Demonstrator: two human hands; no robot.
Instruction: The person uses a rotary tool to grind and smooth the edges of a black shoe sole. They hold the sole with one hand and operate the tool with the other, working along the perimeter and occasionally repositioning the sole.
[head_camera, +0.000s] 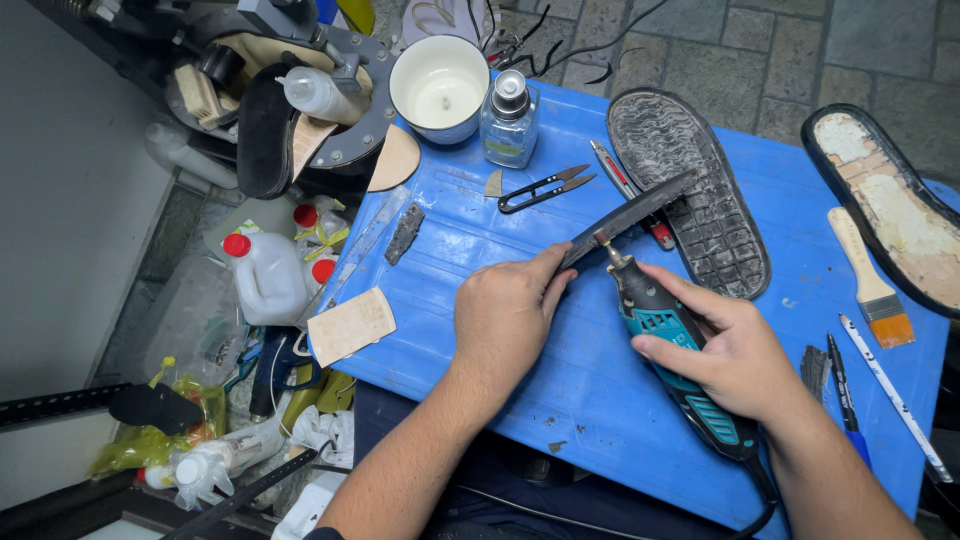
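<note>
1. Blue plastic worktop (480, 300) stands over grey paving stones, with clutter on the floor to its left.
2. Left hand (505, 315) pinches one end of a dark strip (628, 215), held slanted above the worktop; its grip is clenched on the strip.
3. Right hand (735, 355) wraps a teal and black rotary tool (665, 335), grasping its body; the tool's tip touches the strip near the left thumb.
4. Black sole (690, 190) lies tread up just behind the strip.
5. White cup (440, 85) at the far edge holds a pale filling; beside it stands a clear glass bottle (509, 120) with a metal cap.
6. White jug (265, 275) with a red cap sits on the floor, left of the worktop.
7. Snips (545, 187) lie near the bottle; a brush (870, 285) lies at the right.
</note>
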